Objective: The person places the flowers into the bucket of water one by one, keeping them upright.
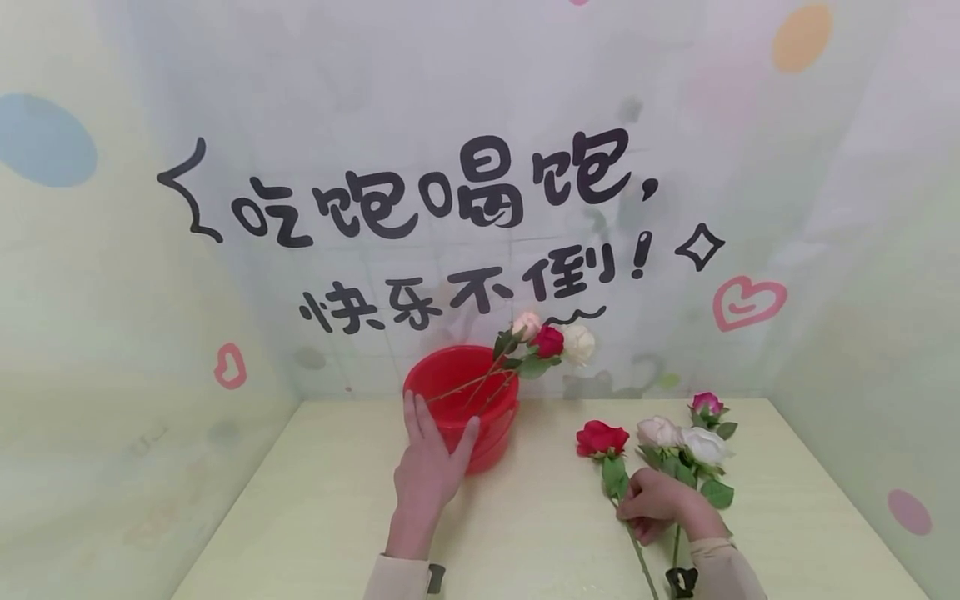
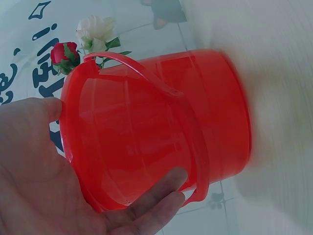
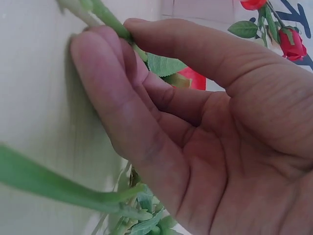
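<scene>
A red bucket [image 1: 487, 457] stands upright at the back of the table, its handle [image 2: 198, 147] hanging down its side. My left hand [image 1: 431, 475] holds it at the near rim, with thumb and fingers spread apart along it. Pink, red and white roses [image 1: 550, 341] lean out of the bucket to the right. My right hand [image 1: 660, 500] pinches the green stem [image 3: 110, 19] of a red rose [image 1: 602, 438] between thumb and fingertips, low over the table. Beside it lie a pale pink rose [image 1: 660, 432], a white rose [image 1: 705, 447] and a magenta rose [image 1: 707, 404].
The pale wooden table [image 1: 300, 500] meets a back wall sheet [image 1: 450, 83] printed with black characters, with similar sheets at both sides. More leaves and stems [image 3: 146, 215] lie under the right hand.
</scene>
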`<action>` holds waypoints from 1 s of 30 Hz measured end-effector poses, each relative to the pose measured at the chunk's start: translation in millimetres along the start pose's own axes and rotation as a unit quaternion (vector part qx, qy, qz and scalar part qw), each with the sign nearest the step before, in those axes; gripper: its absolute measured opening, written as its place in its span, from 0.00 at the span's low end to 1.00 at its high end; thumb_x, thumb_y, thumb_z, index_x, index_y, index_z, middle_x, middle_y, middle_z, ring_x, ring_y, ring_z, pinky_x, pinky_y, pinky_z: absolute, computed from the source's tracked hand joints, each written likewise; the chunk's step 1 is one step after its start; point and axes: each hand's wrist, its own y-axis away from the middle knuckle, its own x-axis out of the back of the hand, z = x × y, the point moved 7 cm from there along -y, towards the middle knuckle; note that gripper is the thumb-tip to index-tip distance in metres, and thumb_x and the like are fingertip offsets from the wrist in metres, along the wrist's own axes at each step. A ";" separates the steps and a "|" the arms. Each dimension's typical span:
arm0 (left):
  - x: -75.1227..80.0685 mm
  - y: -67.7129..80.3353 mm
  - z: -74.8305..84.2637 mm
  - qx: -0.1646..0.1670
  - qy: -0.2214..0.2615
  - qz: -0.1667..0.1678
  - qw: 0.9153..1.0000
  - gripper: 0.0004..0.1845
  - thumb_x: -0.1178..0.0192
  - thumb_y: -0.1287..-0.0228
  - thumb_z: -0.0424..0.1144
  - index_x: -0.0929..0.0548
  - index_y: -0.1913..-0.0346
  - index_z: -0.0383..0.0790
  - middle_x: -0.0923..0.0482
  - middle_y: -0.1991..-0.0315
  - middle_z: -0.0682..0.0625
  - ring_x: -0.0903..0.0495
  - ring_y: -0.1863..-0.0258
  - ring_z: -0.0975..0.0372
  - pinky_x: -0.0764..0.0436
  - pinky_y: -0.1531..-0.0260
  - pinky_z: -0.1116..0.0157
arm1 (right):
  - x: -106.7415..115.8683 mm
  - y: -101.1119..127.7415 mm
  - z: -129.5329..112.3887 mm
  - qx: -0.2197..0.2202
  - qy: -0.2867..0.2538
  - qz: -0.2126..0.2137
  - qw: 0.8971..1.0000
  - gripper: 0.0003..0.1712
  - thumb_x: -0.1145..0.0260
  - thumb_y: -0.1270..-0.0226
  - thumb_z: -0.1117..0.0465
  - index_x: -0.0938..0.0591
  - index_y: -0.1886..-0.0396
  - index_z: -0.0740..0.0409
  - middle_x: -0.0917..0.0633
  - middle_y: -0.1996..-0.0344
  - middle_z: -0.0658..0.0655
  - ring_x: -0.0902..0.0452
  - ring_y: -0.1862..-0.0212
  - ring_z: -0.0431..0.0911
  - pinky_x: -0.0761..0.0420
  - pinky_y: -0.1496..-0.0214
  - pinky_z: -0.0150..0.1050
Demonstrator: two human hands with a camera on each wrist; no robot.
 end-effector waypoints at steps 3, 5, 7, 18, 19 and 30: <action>-1.6 0.5 -1.9 0.000 -0.001 0.000 1.000 0.62 0.30 0.36 0.60 0.56 0.15 0.34 0.36 0.26 0.33 0.17 0.71 0.55 0.10 0.63 0.50 | -2.4 -0.8 0.5 0.024 -0.012 -0.020 0.999 0.09 0.29 0.31 0.70 0.22 0.68 0.63 0.18 0.77 0.58 0.19 0.77 0.43 0.12 0.71 0.38; -3.1 0.8 -3.5 0.004 -0.004 -0.001 1.000 0.62 0.30 0.36 0.60 0.57 0.15 0.34 0.36 0.26 0.33 0.17 0.71 0.55 0.10 0.63 0.50 | -3.8 -1.2 0.1 0.043 -0.016 -0.030 0.998 0.08 0.30 0.31 0.70 0.22 0.68 0.63 0.18 0.77 0.57 0.19 0.78 0.42 0.13 0.72 0.37; -4.3 0.7 -4.9 0.007 -0.006 -0.002 1.000 0.62 0.31 0.36 0.61 0.57 0.15 0.35 0.36 0.26 0.34 0.17 0.70 0.55 0.10 0.62 0.50 | -4.5 -2.2 -0.1 0.058 -0.021 -0.035 0.997 0.07 0.30 0.31 0.69 0.21 0.67 0.64 0.18 0.77 0.57 0.20 0.78 0.42 0.14 0.72 0.36; -1.1 -0.6 -0.7 -0.005 0.000 0.009 1.000 0.61 0.30 0.36 0.60 0.56 0.15 0.34 0.41 0.23 0.34 0.14 0.63 0.50 0.10 0.61 0.49 | 6.5 -8.3 -6.6 0.114 -0.042 -0.017 0.992 0.06 0.33 0.27 0.68 0.18 0.63 0.68 0.16 0.75 0.56 0.17 0.75 0.42 0.15 0.70 0.36; -0.9 -0.6 -0.4 -0.005 -0.001 0.009 1.000 0.61 0.30 0.35 0.60 0.56 0.15 0.34 0.41 0.23 0.34 0.14 0.63 0.50 0.10 0.61 0.49 | 7.5 -8.1 -7.1 0.117 -0.044 -0.016 0.992 0.06 0.33 0.27 0.68 0.18 0.63 0.69 0.16 0.74 0.56 0.17 0.75 0.43 0.15 0.69 0.37; -0.4 0.6 0.8 0.000 0.001 0.003 1.000 0.61 0.32 0.34 0.61 0.57 0.15 0.34 0.38 0.25 0.33 0.22 0.77 0.59 0.10 0.66 0.52 | 15.2 -6.8 -10.5 0.126 -0.099 -0.009 0.987 0.09 0.35 0.25 0.68 0.19 0.56 0.74 0.14 0.68 0.60 0.14 0.69 0.47 0.10 0.63 0.43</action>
